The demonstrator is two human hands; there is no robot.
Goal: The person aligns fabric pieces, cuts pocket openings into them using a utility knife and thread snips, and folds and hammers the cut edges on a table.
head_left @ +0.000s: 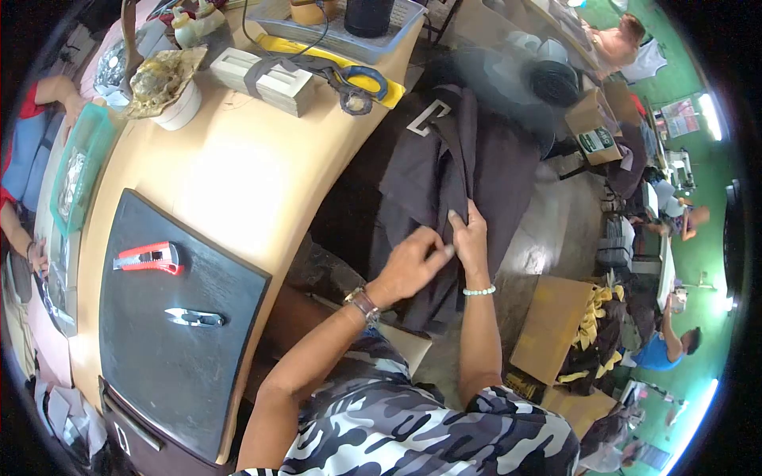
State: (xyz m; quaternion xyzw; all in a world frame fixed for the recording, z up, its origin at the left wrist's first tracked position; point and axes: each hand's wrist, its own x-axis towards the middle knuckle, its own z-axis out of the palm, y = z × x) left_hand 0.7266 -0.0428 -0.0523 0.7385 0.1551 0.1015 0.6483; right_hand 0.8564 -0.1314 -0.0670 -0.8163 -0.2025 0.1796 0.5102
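A large piece of dark cloth (496, 182) hangs in folds beside the table, with a pale rectangular outline (429, 117) near its top. My right hand (470, 242), with a pale bead bracelet at the wrist, is closed on a fold of it, thumb up. Close beside it, my left hand (409, 266), wearing a wristwatch, has its fingers curled and pinched over the cloth; whatever lies between those fingertips is too small to make out. On the black mat (175, 357) to the left lie a red box cutter (151, 259) and small thread snips (195, 318).
The table (294, 190) carries a strapped pale block (262, 82), scissors with blue handles (363, 82), a crusted glue pot (178, 107) and a teal tray (83, 166). Cardboard boxes (552, 321) stand at right. Another person's hand (37, 255) is at far left; other people sit further back.
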